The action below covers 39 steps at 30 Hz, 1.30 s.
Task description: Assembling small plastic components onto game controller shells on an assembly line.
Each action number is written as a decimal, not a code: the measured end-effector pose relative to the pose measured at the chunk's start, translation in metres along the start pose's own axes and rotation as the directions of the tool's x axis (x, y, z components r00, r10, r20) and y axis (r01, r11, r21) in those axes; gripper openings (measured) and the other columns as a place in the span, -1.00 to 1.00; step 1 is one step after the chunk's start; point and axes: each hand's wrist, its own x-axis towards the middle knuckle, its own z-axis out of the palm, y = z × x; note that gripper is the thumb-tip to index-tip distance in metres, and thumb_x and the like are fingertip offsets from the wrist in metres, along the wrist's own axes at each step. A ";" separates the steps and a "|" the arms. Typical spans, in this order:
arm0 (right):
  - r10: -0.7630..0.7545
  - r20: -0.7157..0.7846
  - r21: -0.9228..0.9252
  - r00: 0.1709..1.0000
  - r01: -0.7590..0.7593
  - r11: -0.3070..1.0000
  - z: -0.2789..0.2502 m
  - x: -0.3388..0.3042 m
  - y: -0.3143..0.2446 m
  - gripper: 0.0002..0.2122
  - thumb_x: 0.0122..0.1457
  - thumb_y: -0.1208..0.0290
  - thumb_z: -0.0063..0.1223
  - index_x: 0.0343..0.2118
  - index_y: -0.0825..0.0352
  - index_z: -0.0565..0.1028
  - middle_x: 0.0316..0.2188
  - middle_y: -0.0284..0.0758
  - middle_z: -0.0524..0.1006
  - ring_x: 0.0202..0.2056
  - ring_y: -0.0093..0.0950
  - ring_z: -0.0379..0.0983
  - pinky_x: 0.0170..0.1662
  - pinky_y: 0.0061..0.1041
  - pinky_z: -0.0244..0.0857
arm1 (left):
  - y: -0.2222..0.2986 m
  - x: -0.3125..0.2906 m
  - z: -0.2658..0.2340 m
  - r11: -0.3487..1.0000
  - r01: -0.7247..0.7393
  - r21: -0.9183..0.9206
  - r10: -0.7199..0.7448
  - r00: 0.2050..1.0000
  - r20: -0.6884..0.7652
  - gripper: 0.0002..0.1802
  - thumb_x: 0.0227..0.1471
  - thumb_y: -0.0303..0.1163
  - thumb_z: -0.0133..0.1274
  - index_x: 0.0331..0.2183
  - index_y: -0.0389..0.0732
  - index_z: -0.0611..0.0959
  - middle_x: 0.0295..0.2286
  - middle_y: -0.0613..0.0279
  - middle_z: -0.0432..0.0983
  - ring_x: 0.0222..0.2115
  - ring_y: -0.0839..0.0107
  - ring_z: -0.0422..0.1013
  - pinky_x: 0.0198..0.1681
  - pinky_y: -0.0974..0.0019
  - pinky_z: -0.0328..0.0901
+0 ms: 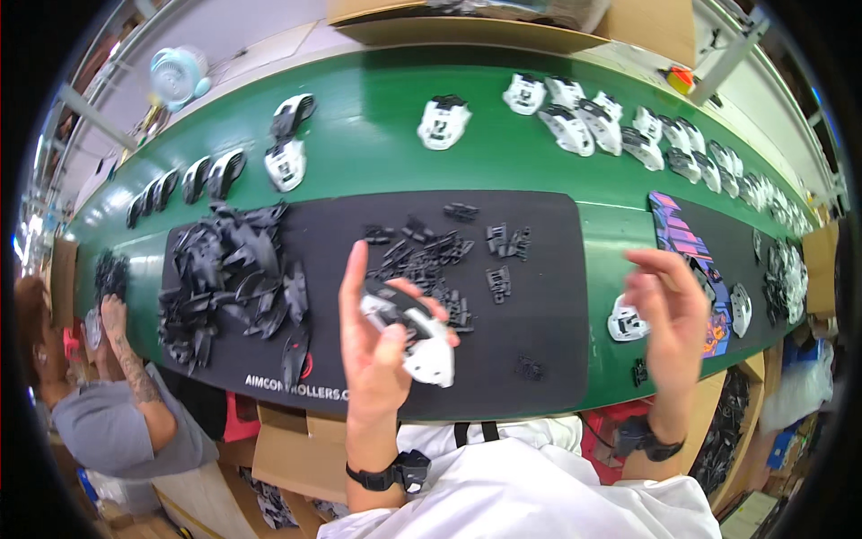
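Observation:
A white plastic shell with a black inner part (422, 346) rests in my left hand (377, 359). The thumb presses on its near side, the index finger points up, and the other fingers wrap behind it. Off to the right, my right hand (669, 319) is raised with loosely bent fingers apart; nothing shows in it. Beside that hand, a similar white shell (627, 320) lies on the green table (377, 117). Small black clip-like parts (431, 260) are heaped on the black mat (539, 359) beyond my left hand. A separate small black part (639, 372) sits near the table edge.
Curved black pieces (233, 269) form a large pile on the mat's left side. White-and-black shells (575, 126) line the far side of the table. A patterned mat (687, 260) lies at right. Another person (135, 413) works at far left; a fan (180, 76) stands behind.

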 end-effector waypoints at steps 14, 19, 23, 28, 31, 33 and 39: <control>0.272 -0.941 -0.248 0.200 -0.957 -0.152 -0.422 -0.380 0.368 -0.50 0.06 0.05 0.21 -0.03 0.33 0.55 -0.04 0.06 0.53 0.03 0.09 0.43 0.11 -0.14 0.31 | -0.018 0.027 0.018 0.982 0.181 0.045 -0.184 0.981 0.063 0.06 -0.11 -0.34 0.17 0.36 -0.11 0.01 -0.14 0.07 0.38 -0.24 0.16 0.47 -0.47 0.13 0.54; 0.395 -0.874 -0.347 0.285 -0.933 -0.094 -0.368 -0.270 0.286 -0.80 0.03 0.44 0.15 -0.26 0.33 0.63 -0.24 0.04 0.62 -0.11 -0.08 0.57 -0.03 -0.23 0.42 | -0.004 0.010 0.030 0.992 0.121 0.029 -0.121 0.992 0.020 0.03 -0.10 -0.26 0.09 0.36 -0.13 0.02 -0.13 0.01 0.41 -0.27 0.11 0.47 -0.46 0.12 0.53; 0.320 -0.866 -0.406 0.384 -0.914 -0.001 -0.390 -0.306 0.273 -0.71 -0.08 0.71 0.08 -0.23 0.37 0.58 -0.18 0.02 0.60 -0.06 -0.02 0.53 -0.02 -0.21 0.40 | -0.011 0.014 0.023 0.979 0.185 -0.081 -0.181 0.982 0.055 0.05 -0.10 -0.27 0.13 0.35 -0.19 -0.01 -0.06 -0.07 0.40 -0.28 -0.01 0.50 -0.40 0.01 0.49; 0.391 -0.882 -0.387 0.265 -0.880 -0.277 -0.418 -0.353 0.288 -0.71 0.00 0.68 0.01 -0.17 0.46 0.57 -0.17 0.12 0.58 -0.04 0.05 0.50 0.04 -0.15 0.39 | -0.014 0.016 0.015 0.981 0.188 -0.037 -0.185 0.980 0.074 0.11 -0.19 -0.32 0.17 0.35 -0.17 0.00 -0.09 -0.04 0.42 -0.32 0.01 0.54 -0.30 -0.02 0.51; 0.223 -0.866 -0.483 0.447 -0.864 -0.144 -0.405 -0.310 0.243 -0.72 0.07 0.61 0.04 -0.12 0.46 0.57 -0.17 0.13 0.58 -0.04 0.00 0.52 0.00 -0.15 0.41 | -0.013 0.010 0.015 0.985 0.174 -0.013 -0.173 0.982 0.073 0.15 -0.17 -0.40 0.17 0.38 -0.10 -0.07 -0.13 -0.03 0.44 -0.29 -0.01 0.57 -0.17 -0.16 0.53; 0.130 -0.814 -0.566 0.566 -0.824 0.039 -0.410 -0.289 0.179 -0.72 0.15 0.56 0.07 -0.06 0.44 0.55 -0.24 -0.03 0.64 -0.17 -0.22 0.61 -0.12 -0.34 0.47 | -0.010 0.010 0.024 0.969 0.240 -0.067 -0.233 0.968 0.088 0.13 -0.14 -0.41 0.17 0.38 -0.04 -0.05 -0.13 -0.04 0.44 -0.28 -0.02 0.57 -0.23 -0.22 0.54; 0.133 -0.451 -0.196 0.883 -0.244 0.950 -0.171 -0.104 -0.013 -0.74 0.18 0.63 0.03 -0.05 0.43 0.49 -0.24 -0.39 0.55 -0.28 -0.68 0.45 -0.21 -0.74 0.30 | -0.022 0.014 0.042 0.903 0.423 -0.071 -0.395 0.884 0.250 -0.06 0.05 -0.32 0.02 0.38 0.02 -0.04 -0.18 0.05 0.37 -0.39 0.17 0.53 -0.72 0.25 0.40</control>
